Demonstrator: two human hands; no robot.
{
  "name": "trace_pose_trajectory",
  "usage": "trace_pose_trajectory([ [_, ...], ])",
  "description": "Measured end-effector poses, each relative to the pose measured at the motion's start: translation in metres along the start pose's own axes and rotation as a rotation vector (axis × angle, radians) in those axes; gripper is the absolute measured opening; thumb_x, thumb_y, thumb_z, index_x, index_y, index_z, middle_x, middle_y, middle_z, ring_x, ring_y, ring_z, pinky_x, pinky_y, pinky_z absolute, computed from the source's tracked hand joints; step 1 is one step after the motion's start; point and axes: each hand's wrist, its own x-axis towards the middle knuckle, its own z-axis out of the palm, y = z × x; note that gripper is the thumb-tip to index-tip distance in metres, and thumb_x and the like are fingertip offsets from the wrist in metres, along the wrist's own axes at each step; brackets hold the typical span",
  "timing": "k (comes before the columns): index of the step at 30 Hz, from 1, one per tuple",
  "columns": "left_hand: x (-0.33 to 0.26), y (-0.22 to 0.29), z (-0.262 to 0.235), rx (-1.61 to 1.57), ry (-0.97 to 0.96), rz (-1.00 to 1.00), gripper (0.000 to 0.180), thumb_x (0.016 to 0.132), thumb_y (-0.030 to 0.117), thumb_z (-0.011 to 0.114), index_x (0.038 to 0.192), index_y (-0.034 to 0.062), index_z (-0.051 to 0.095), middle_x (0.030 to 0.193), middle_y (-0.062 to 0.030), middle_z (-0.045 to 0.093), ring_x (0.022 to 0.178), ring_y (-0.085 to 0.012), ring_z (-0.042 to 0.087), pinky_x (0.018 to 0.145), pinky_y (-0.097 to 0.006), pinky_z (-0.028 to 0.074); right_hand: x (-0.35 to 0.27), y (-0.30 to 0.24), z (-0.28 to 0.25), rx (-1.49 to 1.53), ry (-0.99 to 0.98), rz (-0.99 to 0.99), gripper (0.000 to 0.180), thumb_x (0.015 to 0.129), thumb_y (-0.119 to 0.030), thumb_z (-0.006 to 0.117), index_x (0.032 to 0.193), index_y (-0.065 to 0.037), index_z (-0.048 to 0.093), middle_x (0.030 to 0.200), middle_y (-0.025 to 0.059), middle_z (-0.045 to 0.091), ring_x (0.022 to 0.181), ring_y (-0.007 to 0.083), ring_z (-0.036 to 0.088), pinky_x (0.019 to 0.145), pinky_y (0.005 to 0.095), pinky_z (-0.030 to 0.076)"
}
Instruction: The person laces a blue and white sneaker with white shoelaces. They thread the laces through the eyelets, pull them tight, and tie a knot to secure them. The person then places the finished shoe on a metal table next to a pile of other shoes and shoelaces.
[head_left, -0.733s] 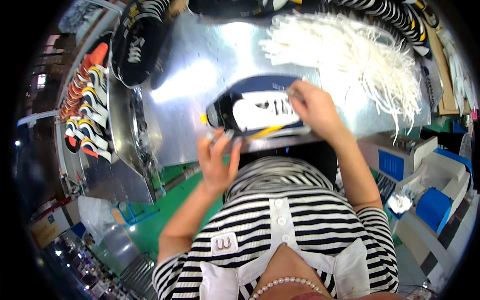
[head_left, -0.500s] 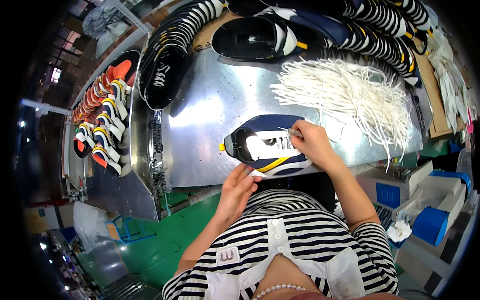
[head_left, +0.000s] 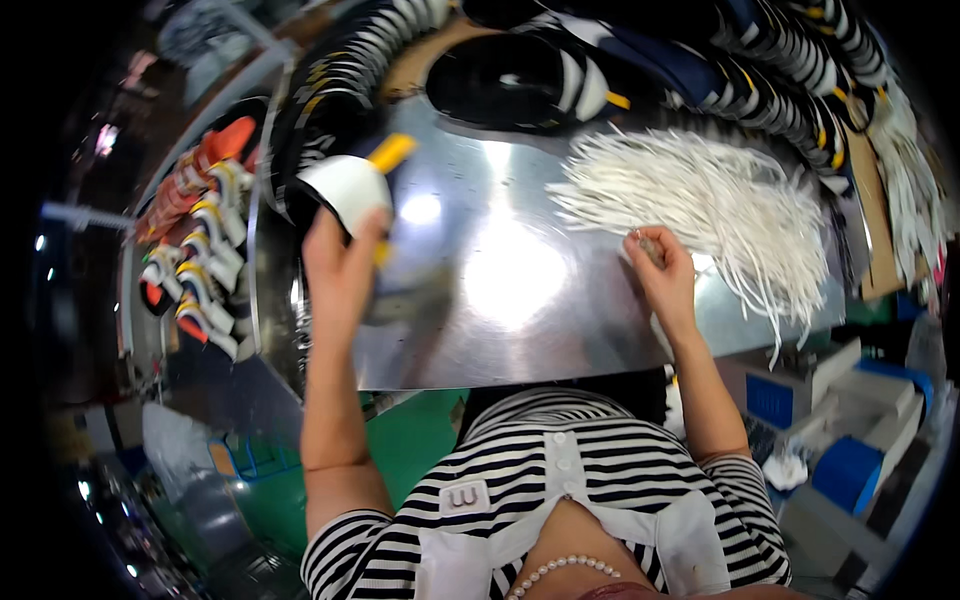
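above green floor (head_left: 418,426), over a shiny metal table (head_left: 530,345), left hand (head_left: 338,262) grips a shoe (head_left: 352,188), right hand (head_left: 668,278) a small object (head_left: 652,251).

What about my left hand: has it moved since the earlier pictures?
Yes: the left hand has moved leftward and away from the body, from the front edge of the metal table toward its left side.

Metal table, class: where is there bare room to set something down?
The middle of the metal table is bare, bordered by the left hand and its blurred shoe, the right hand, the black shoe behind and the near edge. Crowded: the back, with shoe rows; the back right, under white laces.
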Motion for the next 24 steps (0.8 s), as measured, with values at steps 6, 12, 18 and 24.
trace_pose_trajectory([
  [6,0.162,-0.196,-0.005,1.056,0.359,0.161,0.051,0.094,0.03,0.06,0.129,-0.0054,0.049,0.121,-0.0306,0.054,0.109,-0.048,0.054,0.091,-0.049,0.047,0.051,0.0,-0.035,-0.48,0.219,-0.147,0.026,0.086,-0.03,0.071,0.089,-0.004,0.069,0.069,0.0088,0.065,0.059,0.021,0.062,0.057,0.0331,0.045],
  [12,0.167,-0.224,0.025,0.911,0.3,0.211,0.062,0.088,0.029,0.067,0.134,-0.0073,0.045,0.133,-0.0333,0.048,0.121,-0.0469,0.049,0.103,-0.053,0.039,0.092,0.005,-0.021,-0.631,0.188,-0.155,0.028,0.081,-0.031,0.073,0.092,-0.006,0.07,0.076,0.0112,0.069,0.072,0.0327,0.066,0.064,0.0368,0.05],
  [18,0.102,-0.074,0.144,0.21,-0.034,0.417,0.033,0.091,0.02,0.067,0.117,0.0002,0.063,0.12,-0.0156,0.063,0.111,-0.0299,0.06,0.095,-0.037,0.047,0.072,-0.028,-0.019,-0.066,-0.13,-0.13,0.013,0.086,-0.01,0.07,0.094,0.0,0.066,0.088,0.0026,0.061,0.079,0.0125,0.057,0.07,0.0269,0.047],
  [24,0.19,-0.059,0.24,-0.029,-0.427,0.111,0.083,0.085,0.052,0.065,0.141,-0.0035,0.039,0.128,-0.0279,0.058,0.122,-0.0368,0.055,0.101,-0.037,0.043,0.025,-0.137,-0.035,0.619,-0.431,0.016,0.019,0.091,-0.01,0.065,0.108,-0.001,0.065,0.081,-0.0012,0.058,0.064,-0.0007,0.047,0.05,0.0144,0.031],
])
